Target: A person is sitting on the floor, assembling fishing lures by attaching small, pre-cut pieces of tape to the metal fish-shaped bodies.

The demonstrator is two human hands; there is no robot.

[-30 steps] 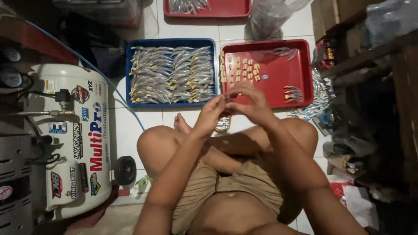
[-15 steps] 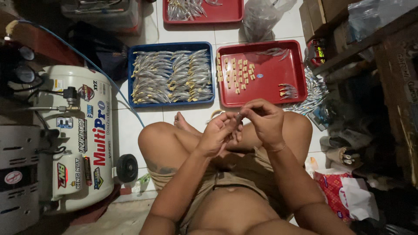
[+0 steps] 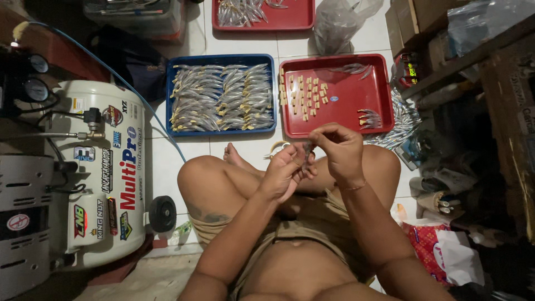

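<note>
- Here, a person sits cross-legged on a white tiled floor, both hands raised together above the lap, just in front of the knees.
- Left hand: fingers curled, thumb and fingertips closed on the lower end of a small slim grey piece, likely a fishing-lure body; detail too small to confirm.
- Right hand: fingers bent down over the top, thumb and forefinger pinching the upper end of the same piece. The two hands touch at the fingertips.
- The piece sits upright between the two pinches, over the gap between the knees, just short of the near edge of the red tray.
- Red tray, straight ahead: rows of small tan blocks on its left half, a few silvery lure bodies at the top and at the right side.
- Blue tray, just left of the red one, edges nearly touching: packed with silvery lure bodies in rough rows.
- Second red tray further away, partly out of frame, also holding silvery pieces.
- Clear plastic bag beside that far tray.
- White air compressor with gauges and a black wheel on the person's left, close to the left knee; a blue hose runs from it toward the blue tray.
- Loose silvery pieces heaped on the floor right of the near red tray.
</note>
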